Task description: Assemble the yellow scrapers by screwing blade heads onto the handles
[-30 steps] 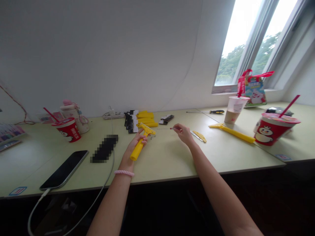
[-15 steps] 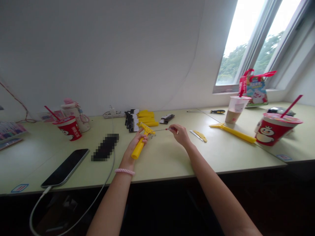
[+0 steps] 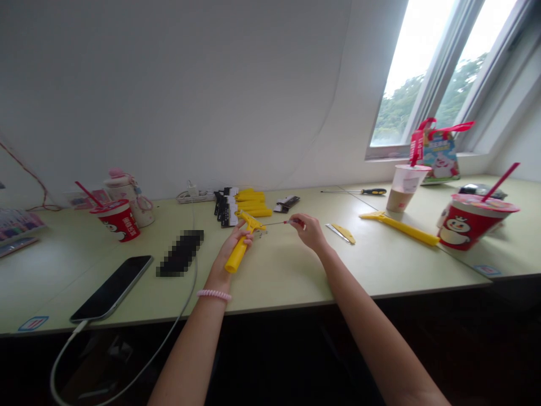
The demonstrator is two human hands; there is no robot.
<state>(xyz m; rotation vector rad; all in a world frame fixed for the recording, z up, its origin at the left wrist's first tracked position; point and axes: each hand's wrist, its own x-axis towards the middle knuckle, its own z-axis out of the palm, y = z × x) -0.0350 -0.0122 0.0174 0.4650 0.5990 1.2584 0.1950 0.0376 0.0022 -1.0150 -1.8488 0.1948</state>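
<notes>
Yellow plastic scraper [image 3: 236, 255], head tilted away; thin red-ended metal rod [image 3: 274, 223], tip just beside it

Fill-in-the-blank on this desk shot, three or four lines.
The left hand grips a long plastic scraper coloured ____.
A pink beaded bracelet circles the ____ wrist.
The right hand pinches a thin metal rod with a ____ section by the fingers.
A black smartphone lies with a white ____ plugged in.
Missing: yellow; left; red; cable.

Yellow blade [image 3: 340, 233] beside right hand [image 3: 311, 232], left hand [image 3: 231, 246] near
</notes>
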